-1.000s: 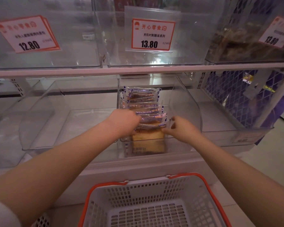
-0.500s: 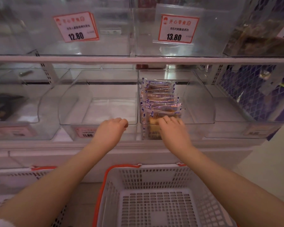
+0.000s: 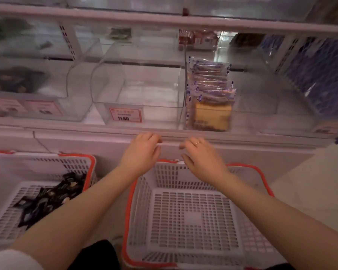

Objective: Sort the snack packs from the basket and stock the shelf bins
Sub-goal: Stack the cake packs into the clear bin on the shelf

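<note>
Snack packs [image 3: 210,88] stacked in the clear bin [image 3: 252,106] at one o'clock: clear wrappers, blue print, yellow cake slice in front. Left hand [image 3: 142,152] and right hand [image 3: 201,158] loosely curled, holding nothing, over white basket [image 3: 191,217].

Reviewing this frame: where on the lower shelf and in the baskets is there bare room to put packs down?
The clear bin with the red price tag, left of the cake packs, shows nothing inside. The white basket under both hands shows a bare floor. Right of the cake packs their bin looks free, though blurred. The left basket is crowded with dark packs.
</note>
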Demonstrator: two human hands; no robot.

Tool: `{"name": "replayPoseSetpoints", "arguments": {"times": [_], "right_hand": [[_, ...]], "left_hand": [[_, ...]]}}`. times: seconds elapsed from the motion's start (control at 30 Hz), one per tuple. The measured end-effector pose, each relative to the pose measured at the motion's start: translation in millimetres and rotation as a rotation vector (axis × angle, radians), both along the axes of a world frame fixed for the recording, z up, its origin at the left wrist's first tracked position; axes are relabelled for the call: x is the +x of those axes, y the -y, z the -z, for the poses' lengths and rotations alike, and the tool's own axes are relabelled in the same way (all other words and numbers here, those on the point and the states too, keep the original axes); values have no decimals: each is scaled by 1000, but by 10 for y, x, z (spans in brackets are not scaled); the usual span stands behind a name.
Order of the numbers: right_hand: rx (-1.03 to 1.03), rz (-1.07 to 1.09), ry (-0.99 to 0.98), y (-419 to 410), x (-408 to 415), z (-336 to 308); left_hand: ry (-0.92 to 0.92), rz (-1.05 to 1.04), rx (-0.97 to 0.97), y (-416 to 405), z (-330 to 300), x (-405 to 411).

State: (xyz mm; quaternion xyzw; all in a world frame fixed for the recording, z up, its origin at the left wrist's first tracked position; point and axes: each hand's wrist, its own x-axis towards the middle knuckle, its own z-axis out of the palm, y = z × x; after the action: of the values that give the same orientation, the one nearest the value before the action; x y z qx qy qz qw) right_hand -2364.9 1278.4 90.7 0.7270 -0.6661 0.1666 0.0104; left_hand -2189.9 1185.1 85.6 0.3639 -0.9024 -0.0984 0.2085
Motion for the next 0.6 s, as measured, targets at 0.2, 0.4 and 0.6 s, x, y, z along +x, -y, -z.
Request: {"name": "replayPoseSetpoints", "arguments": {"times": [0.2,0.4,0.6], "right_hand": [[477,-60,157,-527,440,863],[665,38,370,-939,675,1407],[667,137,520,-1135,795,1551]], "left_hand": [[238,-349,527,-553,1052,648],[-3,-514,1041,-915,1510,1011],[-462,-518,1362,-960,1524,989]]}}
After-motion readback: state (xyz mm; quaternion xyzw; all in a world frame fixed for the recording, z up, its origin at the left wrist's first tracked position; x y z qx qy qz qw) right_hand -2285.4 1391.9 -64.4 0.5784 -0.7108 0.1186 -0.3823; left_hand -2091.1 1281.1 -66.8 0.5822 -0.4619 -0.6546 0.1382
